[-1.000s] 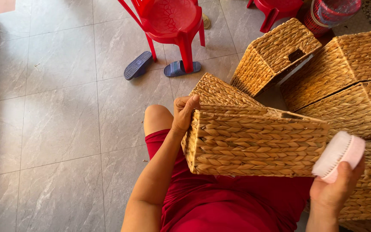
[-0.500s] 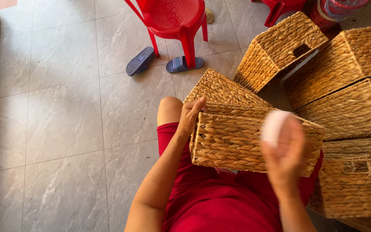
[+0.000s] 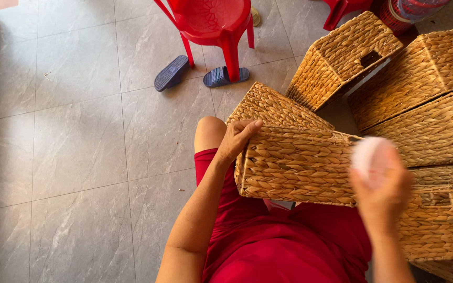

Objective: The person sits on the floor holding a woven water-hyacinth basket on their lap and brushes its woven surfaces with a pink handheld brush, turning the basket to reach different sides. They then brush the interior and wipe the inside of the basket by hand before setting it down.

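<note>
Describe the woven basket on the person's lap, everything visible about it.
The woven basket is a boxy, rectangular piece plaited from tan, straw-like fibre in thick horizontal rows. It lies tipped on the person's red-clad lap, one long side facing the camera. The left hand grips its upper left corner, thumb along the top edge. The right hand, blurred, holds a pale round object against its right end. Similar baskets stand behind it.

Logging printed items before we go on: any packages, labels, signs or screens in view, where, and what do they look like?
Round container: top right corner behind the woven baskets, cut off by the frame; red ribbed rim, pale bluish wrap, print unreadable.
Nothing else: no signs or screens; no label shows on the basket on the lap or the blurred white-pink object in the right hand.
</note>
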Action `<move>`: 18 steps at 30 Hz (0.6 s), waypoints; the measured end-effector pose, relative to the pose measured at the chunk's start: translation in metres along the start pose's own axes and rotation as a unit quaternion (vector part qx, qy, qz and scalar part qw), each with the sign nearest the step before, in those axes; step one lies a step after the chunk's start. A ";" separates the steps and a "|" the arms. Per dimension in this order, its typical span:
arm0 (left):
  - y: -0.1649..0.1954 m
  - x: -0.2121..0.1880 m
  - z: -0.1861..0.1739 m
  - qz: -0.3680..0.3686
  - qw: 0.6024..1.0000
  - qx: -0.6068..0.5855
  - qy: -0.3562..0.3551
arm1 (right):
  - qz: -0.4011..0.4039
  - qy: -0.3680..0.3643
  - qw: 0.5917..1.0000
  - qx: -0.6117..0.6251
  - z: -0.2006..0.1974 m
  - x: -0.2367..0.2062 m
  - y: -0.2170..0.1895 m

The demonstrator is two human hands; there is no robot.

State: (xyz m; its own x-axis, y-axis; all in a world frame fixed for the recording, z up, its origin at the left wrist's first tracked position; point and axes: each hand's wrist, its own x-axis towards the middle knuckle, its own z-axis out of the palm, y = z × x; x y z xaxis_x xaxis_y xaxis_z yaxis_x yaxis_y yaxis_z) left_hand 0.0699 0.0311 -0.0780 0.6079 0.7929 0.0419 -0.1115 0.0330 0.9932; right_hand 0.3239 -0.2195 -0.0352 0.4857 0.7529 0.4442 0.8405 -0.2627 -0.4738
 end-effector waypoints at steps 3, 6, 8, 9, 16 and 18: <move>0.004 0.003 0.005 -0.007 1.000 0.001 0.001 | 0.054 0.052 0.996 -0.048 -0.013 -0.009 0.036; 0.002 0.009 0.008 -0.054 0.999 -0.007 0.008 | 0.010 0.040 0.999 0.009 0.001 -0.012 0.017; -0.004 0.011 0.008 -0.044 0.999 0.014 0.014 | -0.050 0.027 0.997 0.042 0.028 -0.010 -0.026; -0.008 0.012 0.007 -0.053 0.998 0.004 0.019 | -0.080 0.023 0.995 0.047 0.039 -0.009 -0.051; -0.023 0.015 -0.001 -0.006 0.998 -0.057 0.028 | -0.196 -0.071 0.970 0.123 0.068 0.002 -0.165; -0.019 0.011 0.000 -0.013 0.997 -0.065 0.042 | -0.186 -0.079 0.976 0.079 0.065 0.006 -0.150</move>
State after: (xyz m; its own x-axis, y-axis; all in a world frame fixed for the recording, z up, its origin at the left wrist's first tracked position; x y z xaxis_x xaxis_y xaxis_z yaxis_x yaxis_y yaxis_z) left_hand 0.0789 0.0393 -0.0966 0.5447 0.8387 0.0016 -0.2001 0.1281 0.9714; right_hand 0.1849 -0.1358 -0.0108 0.1008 0.8655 0.4907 0.8985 0.1327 -0.4185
